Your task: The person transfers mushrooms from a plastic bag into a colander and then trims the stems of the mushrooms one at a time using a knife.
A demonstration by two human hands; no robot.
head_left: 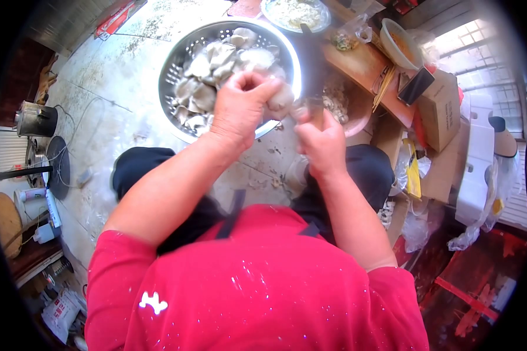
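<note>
My left hand (243,105) pinches a pale mushroom (281,100) above the right rim of a metal colander (168,70). Many grey-white mushrooms (202,96) lie in that colander. My right hand (322,137) is wrapped round the handle of a knife (313,64), whose wide dark blade points away from me. The fingertips of both hands are close together near the mushroom. Behind the knife, a pink basin (360,111) holds small pale pieces, partly hidden by the blade.
At the back stands a bowl of pale food (295,13). To the right are a wooden board (351,61), chopsticks (383,88), a tilted bowl (401,44), a phone (416,86) and a cardboard box (439,111). A metal pot (36,120) stands at the left.
</note>
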